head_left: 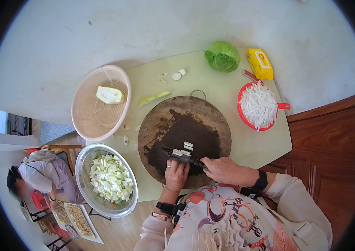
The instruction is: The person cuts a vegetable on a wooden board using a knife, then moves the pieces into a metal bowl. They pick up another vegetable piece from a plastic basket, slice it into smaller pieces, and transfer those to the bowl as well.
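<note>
My right hand is closed around the handle of a dark kitchen knife. The blade lies across the near part of a round wooden chopping board, which has a wet dark patch. My left hand rests on the board just on the near side of the blade, fingers bent and close together. Whatever lies beneath those fingertips is hidden. Beyond the blade sit several short pale vegetable pieces, some touching the knife. A long strip of green peel lies past the board's far left edge.
Left stand a metal colander of diced pale-green vegetable and a pink basket holding a large cut piece. Farther back are a cabbage, yellow wipes pack and red strainer of white strips. Another person is at left.
</note>
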Tool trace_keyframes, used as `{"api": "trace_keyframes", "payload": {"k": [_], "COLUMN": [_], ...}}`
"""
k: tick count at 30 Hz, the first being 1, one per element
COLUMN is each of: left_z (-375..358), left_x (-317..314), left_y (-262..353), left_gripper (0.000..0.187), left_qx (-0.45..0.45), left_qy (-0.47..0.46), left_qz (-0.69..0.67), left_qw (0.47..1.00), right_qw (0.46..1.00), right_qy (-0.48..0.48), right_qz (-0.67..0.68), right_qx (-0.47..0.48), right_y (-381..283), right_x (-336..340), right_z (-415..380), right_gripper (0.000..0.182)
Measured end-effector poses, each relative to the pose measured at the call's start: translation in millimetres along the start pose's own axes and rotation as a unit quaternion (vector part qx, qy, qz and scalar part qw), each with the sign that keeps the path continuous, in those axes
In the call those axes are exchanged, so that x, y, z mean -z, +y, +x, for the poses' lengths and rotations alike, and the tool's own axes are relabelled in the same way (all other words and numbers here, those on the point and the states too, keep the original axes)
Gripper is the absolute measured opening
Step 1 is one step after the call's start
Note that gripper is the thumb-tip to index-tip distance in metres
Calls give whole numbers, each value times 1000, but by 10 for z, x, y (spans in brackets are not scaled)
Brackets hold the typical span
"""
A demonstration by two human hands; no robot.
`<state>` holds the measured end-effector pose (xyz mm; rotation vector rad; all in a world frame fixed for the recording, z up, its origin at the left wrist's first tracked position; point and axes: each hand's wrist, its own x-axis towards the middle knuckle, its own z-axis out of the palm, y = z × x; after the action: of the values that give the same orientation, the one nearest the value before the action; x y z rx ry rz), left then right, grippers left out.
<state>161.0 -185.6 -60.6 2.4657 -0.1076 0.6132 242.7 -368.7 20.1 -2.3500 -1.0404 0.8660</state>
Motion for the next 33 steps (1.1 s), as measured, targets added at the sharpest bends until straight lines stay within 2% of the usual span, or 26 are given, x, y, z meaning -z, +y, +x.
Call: {"api": "trace_keyframes", "payload": {"k": [6,8,16,27,29,33], "left_z": [38,10,-72,-91,-93,-100], "left_x": [24,5,25,15,18,7], "left_y": [50,29,-22,-47,-47,-42], "left_gripper": [24,26,41,46,46,42], "left_qx": [2,7,14,11,11,14], "left_qy": [35,36,5,4,4,-4], "left_qz": [-11,-15,-44,-47,-46,-34], "left_qw": [999,999,999,999,999,999], "right_qw": [997,998,1000,999,998,999], "right_qy": [19,18,-22,-21,-35,-31], "right_qz": [65,54,4,-30,-42,-19], "right_qx": [-46,-36,-15,-6,-11,-18], "right_y": [22,-13,-47,-89,-57,-30], "right_x": [144,199,205,189,156,75], "right_z": [-199,-299,-530,-471,-429,-236], "right_gripper": [38,34,36,29,42,40]}}
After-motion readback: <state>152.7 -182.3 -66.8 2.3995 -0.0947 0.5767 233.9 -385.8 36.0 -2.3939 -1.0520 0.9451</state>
